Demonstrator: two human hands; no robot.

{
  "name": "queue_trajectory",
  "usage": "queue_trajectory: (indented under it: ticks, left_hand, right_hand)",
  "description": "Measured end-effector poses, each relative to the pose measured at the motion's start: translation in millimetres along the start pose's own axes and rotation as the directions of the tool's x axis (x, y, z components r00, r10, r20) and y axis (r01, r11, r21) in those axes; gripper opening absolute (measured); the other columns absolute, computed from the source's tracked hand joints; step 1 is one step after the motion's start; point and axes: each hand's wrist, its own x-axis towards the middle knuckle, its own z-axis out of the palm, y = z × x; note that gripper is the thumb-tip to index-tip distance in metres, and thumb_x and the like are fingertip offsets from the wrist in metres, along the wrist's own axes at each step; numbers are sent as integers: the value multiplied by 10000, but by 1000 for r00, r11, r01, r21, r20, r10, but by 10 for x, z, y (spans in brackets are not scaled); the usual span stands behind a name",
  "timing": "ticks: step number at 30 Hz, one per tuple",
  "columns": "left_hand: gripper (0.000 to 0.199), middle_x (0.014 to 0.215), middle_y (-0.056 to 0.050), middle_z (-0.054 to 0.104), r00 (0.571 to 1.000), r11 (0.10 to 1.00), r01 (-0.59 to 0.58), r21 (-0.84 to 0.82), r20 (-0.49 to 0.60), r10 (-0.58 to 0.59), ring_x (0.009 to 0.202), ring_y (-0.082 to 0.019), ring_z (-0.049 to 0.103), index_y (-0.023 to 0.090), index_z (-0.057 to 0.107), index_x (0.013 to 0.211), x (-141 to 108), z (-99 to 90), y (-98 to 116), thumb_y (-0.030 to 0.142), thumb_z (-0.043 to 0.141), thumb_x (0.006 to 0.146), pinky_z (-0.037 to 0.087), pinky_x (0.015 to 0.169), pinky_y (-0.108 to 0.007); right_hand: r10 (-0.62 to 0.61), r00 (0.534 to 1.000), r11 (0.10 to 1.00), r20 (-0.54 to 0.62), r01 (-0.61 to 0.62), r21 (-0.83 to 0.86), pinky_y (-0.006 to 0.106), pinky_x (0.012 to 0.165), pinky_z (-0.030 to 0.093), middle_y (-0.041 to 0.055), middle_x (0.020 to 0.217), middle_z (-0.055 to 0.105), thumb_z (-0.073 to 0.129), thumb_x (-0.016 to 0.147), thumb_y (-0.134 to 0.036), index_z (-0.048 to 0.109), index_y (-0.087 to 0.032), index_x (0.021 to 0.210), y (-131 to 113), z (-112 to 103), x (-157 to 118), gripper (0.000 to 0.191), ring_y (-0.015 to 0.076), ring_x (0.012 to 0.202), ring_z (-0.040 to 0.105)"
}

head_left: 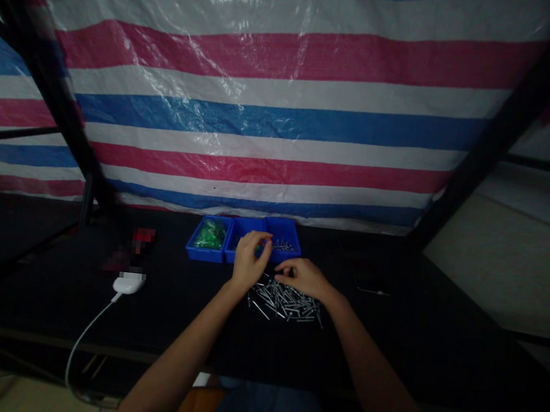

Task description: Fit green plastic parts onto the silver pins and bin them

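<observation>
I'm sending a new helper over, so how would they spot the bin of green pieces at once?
Face the striped sheet behind the black table. Near the table's far edge, blue bins stand in a row. The green-filled bin is the leftmost; the right bin holds metal pieces, and the left hand partly hides the middle one.

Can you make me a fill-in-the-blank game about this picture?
1. The three bins in a row are all colored ____.
2. The small things in the leftmost bin are mostly ____.
3. The pattern on the big sheet behind the bins is made of ____.
4. The hand farther from the leftmost bin is the person's ____ hand.

Missing words: blue; green; stripes; right.
</observation>
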Motion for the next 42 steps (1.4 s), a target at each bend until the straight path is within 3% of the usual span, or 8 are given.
queue_trajectory:
  ticks: [4, 10, 17, 24, 28, 34, 42]
  left_hand:
    - [184, 837, -59, 588, 982, 996, -88, 24, 172, 82, 795, -159, 534, 170, 567, 931, -158, 43, 21, 253, 429, 843, 408, 759, -291]
    - [189, 800, -33, 564, 939, 997, -78, 7, 336, 71, 744, -136, 523, 180, 562, 923, -217, 56, 43, 266, 408, 854, 410, 684, -243]
    - [190, 786, -26, 574, 954, 1000, 28, 6, 298, -29, 674, -125, 510, 174, 577, 896, -183, 61, -8, 278, 427, 840, 404, 633, -236]
    - [204, 760, -22, 583, 946, 999, 31, -5, 324, -28, 654, -124, 514, 178, 586, 872, -190, 76, -15, 312, 437, 836, 398, 605, -232]
    - [222, 710, -7, 587, 933, 999, 34, 14, 359, -37, 607, -113, 513, 173, 587, 792, -185, 69, 3, 340, 447, 830, 385, 579, -220]
    - [247, 700, -10, 606, 911, 1000, 29, 0, 412, -26, 591, -110, 522, 166, 602, 741, -200, 80, 0, 352, 460, 821, 387, 581, -216]
    - [283, 719, -24, 629, 897, 991, 116, -60, 435, -79, 574, -111, 518, 153, 631, 762, -215, 108, 8, 377, 465, 813, 388, 552, -212]
  right_hand:
    - [-14, 999, 994, 40, 18, -106, 227, 544, 350, -8, 681, 656, 620, 673, -339, 685, -252, 835, -10, 7, -7, 195, 135, 620, 576]
    - [5, 1000, 991, -15, -7, -131, 222, 501, 313, 4, 652, 648, 596, 682, -316, 653, -209, 653, -36, 23, 5, 125, 138, 578, 570]
    - [1, 999, 1000, -49, 0, 24, 203, 487, 325, -14, 636, 638, 574, 676, -278, 650, -203, 692, -57, -3, 12, 108, 103, 513, 516]
    - [34, 965, 951, -259, 48, 304, 197, 451, 335, 21, 709, 622, 586, 666, -325, 633, -156, 819, -11, -27, 60, 233, 75, 474, 436]
    - [86, 943, 902, -322, 64, 426, 197, 435, 338, 17, 683, 608, 622, 643, -358, 590, -147, 917, -18, -69, 69, 348, 67, 447, 416]
    - [134, 940, 839, -314, 61, 541, 213, 449, 369, 28, 678, 605, 650, 628, -404, 595, -143, 892, -61, -83, 65, 376, 77, 462, 435]
    - [130, 947, 814, -292, 66, 577, 227, 459, 412, 54, 720, 640, 656, 616, -424, 631, -148, 881, -82, -53, 64, 383, 103, 504, 506]
